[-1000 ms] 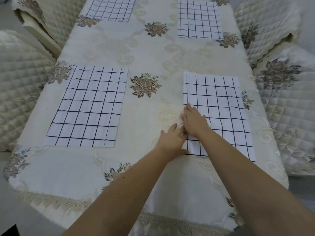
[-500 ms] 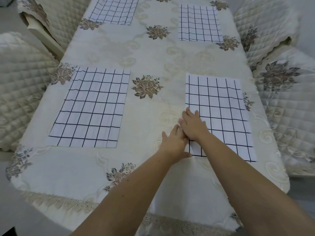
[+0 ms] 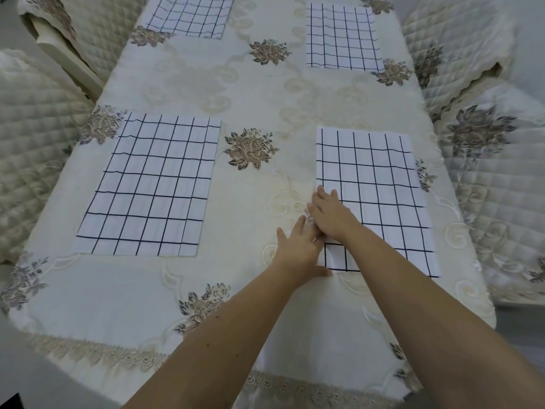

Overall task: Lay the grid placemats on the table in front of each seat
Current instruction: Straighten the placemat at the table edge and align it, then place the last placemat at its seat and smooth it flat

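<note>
A cream tablecloth (image 3: 265, 93) with brown flowers and a lace edge covers the table. Soft quilted chairs (image 3: 32, 137) stand along both sides. Both hands lie flat with straight fingers and hold nothing. The right hand (image 3: 331, 215) presses on the left edge of a grid placemat (image 3: 380, 184), which spreads out to the right of its fingers. The left hand (image 3: 298, 246) rests just beside that edge, its fingertips tucked against the right hand. A second placemat (image 3: 153, 184) lies well to the left of the fingers. Far past the fingertips lie a far left placemat (image 3: 191, 16) and a far right placemat (image 3: 342, 36), all flat on the cloth
</note>
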`<state>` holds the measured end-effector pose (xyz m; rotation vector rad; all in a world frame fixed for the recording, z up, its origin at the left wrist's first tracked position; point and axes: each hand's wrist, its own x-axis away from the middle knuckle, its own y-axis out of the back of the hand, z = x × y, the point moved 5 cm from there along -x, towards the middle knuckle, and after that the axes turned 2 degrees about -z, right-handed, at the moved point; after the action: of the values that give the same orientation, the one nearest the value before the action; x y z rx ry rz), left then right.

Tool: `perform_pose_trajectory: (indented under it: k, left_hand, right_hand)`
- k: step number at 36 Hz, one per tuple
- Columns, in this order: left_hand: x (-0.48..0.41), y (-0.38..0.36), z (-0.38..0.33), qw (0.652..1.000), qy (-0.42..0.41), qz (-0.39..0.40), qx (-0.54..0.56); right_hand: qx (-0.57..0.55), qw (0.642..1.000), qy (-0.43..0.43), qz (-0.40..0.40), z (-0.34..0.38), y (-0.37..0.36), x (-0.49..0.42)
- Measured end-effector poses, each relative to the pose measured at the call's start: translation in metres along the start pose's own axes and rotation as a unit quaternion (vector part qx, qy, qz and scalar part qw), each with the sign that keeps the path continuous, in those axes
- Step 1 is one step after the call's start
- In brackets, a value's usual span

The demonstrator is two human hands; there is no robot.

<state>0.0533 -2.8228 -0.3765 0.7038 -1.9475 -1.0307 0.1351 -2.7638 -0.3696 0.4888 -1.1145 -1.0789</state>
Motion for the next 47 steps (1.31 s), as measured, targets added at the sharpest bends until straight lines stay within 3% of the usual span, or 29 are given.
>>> perform_pose_trajectory:
  k: [26, 30, 33, 38, 41, 47]
  left_hand:
    - [0.003, 0.003, 0.002, 0.999, -0.021, 0.001, -0.031]
    - [0.005, 0.009, 0.005, 0.998, -0.032, -0.039, -0.032]
    - [0.012, 0.023, 0.011, 0.992, -0.009, -0.117, 0.049]
    - [0.023, 0.041, 0.054, 0.952, 0.089, -0.205, 0.208]
    - [0.046, 0.059, 0.084, 0.888, 0.174, -0.265, 0.333]
    - [0.093, 0.076, 0.136, 0.762, 0.235, -0.320, 0.512]
  right_hand:
    - [0.036, 0.999, -0.006, -0.025, 0.003, 0.001, 0.002]
    - [0.044, 0.997, 0.008, -0.057, 0.007, 0.005, 0.002]
    - [-0.001, 0.996, 0.009, -0.092, 0.009, 0.007, 0.005]
    - [-0.096, 0.982, 0.000, -0.163, 0.022, 0.012, 0.014]
    - [-0.174, 0.967, -0.002, -0.189, 0.038, 0.013, 0.020]
    - [-0.340, 0.920, -0.017, -0.194, 0.083, -0.003, 0.035]
